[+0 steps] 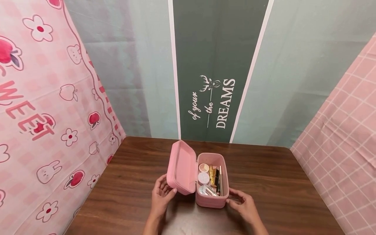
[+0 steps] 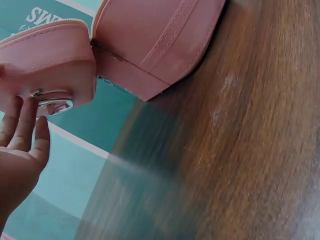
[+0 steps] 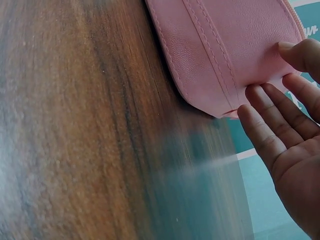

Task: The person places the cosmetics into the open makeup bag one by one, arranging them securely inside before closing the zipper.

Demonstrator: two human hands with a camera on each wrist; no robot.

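Note:
An open pink makeup case stands on the wooden table, its lid swung out to the left. Several cosmetics lie inside: round containers, gold and black pieces, slim tubes and silvery items. My left hand holds the lid, thumb at its near edge and fingers against the outer side. By the fingertips in the left wrist view is a metal buckle. My right hand touches the case's right side with fingertips and thumb; its fingers look nearly straight.
The brown table extends around the case on all sides. A green and grey-blue cloth backdrop hangs behind it. Pink printed cloth borders the left, and pink checked cloth the right.

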